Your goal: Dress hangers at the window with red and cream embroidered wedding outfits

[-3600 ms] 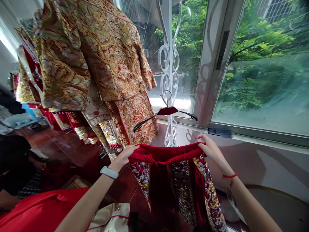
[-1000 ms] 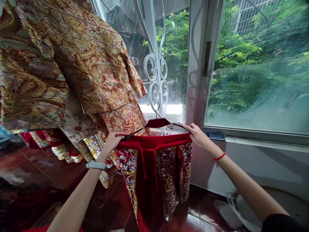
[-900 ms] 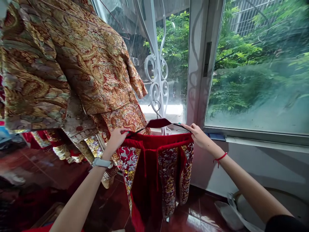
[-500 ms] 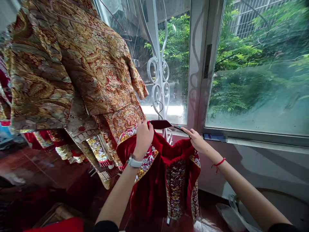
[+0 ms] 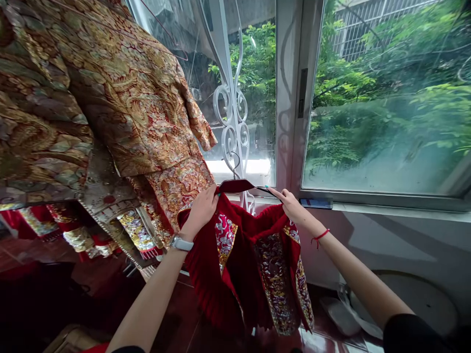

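Note:
A red velvet skirt [image 5: 209, 274] with gold and silver embroidered panels hangs between my two hands, below a dark clothes hanger [image 5: 237, 185] with a metal hook. Closed around the left part of the waistband, near the hanger's left end, is my left hand [image 5: 201, 211]; the hanger's tip there is hidden. My right hand [image 5: 293, 207] pinches the waistband's right side where the hanger's right arm ends, with one finger stretched along that arm. The skirt's waist sags between the hands, and its lower hem hangs free above the floor.
Gold brocade jackets [image 5: 147, 98] hang close on the left, with more embroidered garments beneath. A white scrolled metal stand [image 5: 230, 113] rises behind the hanger. A phone-like dark object [image 5: 315, 203] lies on the windowsill. Clear plastic [image 5: 342, 314] sits low on the right.
The view has shifted slightly, so the jackets and window appear farther left. The skirt's left side has swung open and down, showing its pleats. Both hands keep hold near the hanger's ends.

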`<move>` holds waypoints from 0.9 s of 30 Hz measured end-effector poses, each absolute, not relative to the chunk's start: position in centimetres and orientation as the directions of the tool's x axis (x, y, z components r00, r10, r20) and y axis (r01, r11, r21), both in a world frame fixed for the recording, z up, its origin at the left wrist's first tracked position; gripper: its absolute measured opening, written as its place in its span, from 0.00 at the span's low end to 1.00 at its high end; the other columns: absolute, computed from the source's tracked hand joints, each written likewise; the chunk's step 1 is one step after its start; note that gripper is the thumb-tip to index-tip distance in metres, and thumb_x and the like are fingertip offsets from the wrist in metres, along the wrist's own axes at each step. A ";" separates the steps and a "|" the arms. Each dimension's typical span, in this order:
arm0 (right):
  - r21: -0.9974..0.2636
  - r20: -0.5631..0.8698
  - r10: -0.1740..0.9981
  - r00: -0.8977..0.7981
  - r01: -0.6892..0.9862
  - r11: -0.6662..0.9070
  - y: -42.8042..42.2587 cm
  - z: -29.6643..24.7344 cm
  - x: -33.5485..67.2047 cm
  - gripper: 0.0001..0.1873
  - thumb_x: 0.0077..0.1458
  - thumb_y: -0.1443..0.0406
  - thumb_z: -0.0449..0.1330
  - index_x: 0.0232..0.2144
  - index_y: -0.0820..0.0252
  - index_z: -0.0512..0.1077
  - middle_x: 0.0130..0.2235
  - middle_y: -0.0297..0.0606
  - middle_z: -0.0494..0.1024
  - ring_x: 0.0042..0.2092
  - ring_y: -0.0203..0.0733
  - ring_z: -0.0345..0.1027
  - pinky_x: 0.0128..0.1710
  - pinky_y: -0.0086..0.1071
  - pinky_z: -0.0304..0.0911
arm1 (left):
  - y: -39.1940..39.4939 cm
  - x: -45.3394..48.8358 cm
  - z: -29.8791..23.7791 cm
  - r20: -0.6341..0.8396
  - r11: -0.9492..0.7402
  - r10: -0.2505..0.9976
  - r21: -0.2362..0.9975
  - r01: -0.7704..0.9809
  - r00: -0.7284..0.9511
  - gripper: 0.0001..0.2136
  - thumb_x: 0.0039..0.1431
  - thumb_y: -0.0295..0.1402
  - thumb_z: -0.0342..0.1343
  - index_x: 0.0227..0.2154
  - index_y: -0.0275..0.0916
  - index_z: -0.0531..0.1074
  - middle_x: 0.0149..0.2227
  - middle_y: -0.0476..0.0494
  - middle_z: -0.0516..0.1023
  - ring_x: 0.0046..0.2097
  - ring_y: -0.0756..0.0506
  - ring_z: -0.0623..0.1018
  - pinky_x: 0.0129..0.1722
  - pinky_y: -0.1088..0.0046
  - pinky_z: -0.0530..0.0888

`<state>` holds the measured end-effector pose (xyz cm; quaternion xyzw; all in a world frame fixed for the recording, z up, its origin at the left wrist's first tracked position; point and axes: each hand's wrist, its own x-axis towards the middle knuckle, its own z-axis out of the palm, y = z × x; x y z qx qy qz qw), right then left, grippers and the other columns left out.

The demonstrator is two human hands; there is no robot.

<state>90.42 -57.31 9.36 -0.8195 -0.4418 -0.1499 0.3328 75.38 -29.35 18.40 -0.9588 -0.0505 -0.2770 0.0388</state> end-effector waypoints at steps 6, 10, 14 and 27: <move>-0.494 0.621 0.469 0.628 0.778 -0.388 -59.5 9.7 91.8 0.50 0.46 0.80 0.46 0.69 0.48 0.40 0.43 0.38 0.58 0.42 0.40 0.60 0.55 0.43 0.60 | -28.3 76.0 17.0 0.476 -0.995 0.094 0.024 0.094 0.874 0.24 0.66 0.35 0.42 0.64 0.39 0.59 0.44 0.34 0.81 0.41 0.37 0.80 0.38 0.68 0.71; -0.513 0.582 0.456 0.673 0.739 -0.436 -61.9 10.5 93.5 0.51 0.43 0.79 0.47 0.69 0.49 0.44 0.42 0.37 0.62 0.38 0.38 0.62 0.49 0.39 0.65 | -27.5 76.6 16.9 0.457 -0.996 0.082 0.003 0.091 0.885 0.24 0.66 0.34 0.41 0.65 0.40 0.58 0.37 0.36 0.82 0.37 0.37 0.81 0.34 0.69 0.69; -0.468 0.520 0.452 0.725 0.684 -0.560 -63.1 13.5 95.7 0.46 0.39 0.80 0.49 0.63 0.57 0.62 0.38 0.38 0.69 0.36 0.38 0.64 0.42 0.32 0.66 | -26.7 77.0 17.1 0.476 -0.997 0.057 -0.021 0.076 0.878 0.24 0.66 0.35 0.41 0.64 0.43 0.60 0.37 0.37 0.82 0.37 0.38 0.81 0.34 0.71 0.69; -0.469 0.305 0.428 0.851 0.525 -0.710 -62.3 15.0 97.2 0.30 0.39 0.80 0.54 0.47 0.67 0.75 0.34 0.38 0.79 0.33 0.36 0.69 0.31 0.23 0.62 | -27.5 78.3 15.7 0.496 -0.969 0.044 0.234 -0.084 0.867 0.24 0.65 0.37 0.41 0.63 0.43 0.61 0.37 0.39 0.82 0.39 0.38 0.80 0.39 0.69 0.71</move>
